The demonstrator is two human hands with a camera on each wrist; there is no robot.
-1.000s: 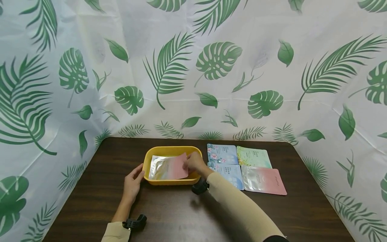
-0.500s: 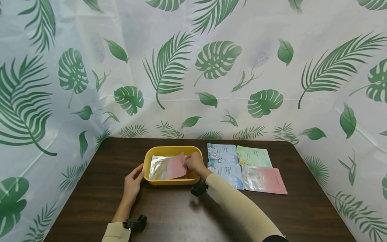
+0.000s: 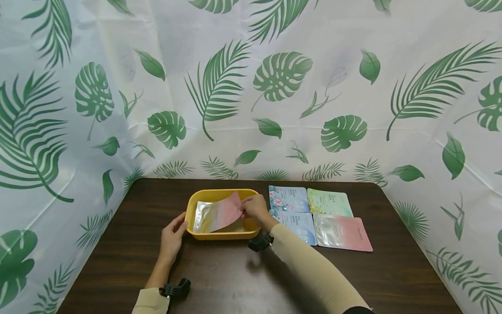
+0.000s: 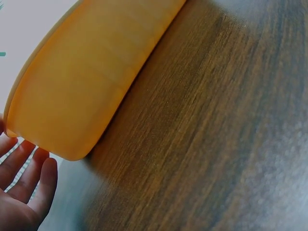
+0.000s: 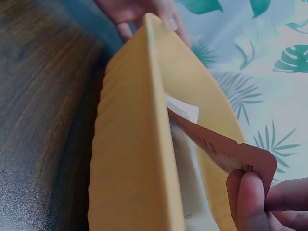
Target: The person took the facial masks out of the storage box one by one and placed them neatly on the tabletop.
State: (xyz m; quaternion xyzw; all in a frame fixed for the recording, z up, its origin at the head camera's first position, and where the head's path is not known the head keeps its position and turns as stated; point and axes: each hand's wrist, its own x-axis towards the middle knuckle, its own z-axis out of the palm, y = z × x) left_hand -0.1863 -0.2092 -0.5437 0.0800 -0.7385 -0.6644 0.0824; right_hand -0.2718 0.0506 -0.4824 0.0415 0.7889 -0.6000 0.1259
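Observation:
At its left end, my left hand [image 3: 171, 240] holds the yellow plastic basket [image 3: 223, 237], with one fingertip over the rim and other fingers against the outer wall. My right hand [image 3: 256, 210] pinches a pink and silver face mask sachet [image 3: 225, 212] by its pink end between thumb and fingers. That end is raised and bent upward; the silver end stays low inside the basket. Under it, more flat packets show, one a pale packet [image 5: 192, 187] along the near wall in the right wrist view. Their full shapes are hidden.
Right of the basket, flat sachets lie in two rows on the dark wood table [image 3: 219, 279]: two blue sachets [image 3: 288, 199], a green sachet [image 3: 330, 203] and a pink sachet [image 3: 343, 232]. A leaf-print cloth [image 3: 243, 109] hangs behind.
My right hand has lifted the pinched sachet's pink end higher and slightly away from me, baring more of the packets below. My left hand keeps its place on the basket.

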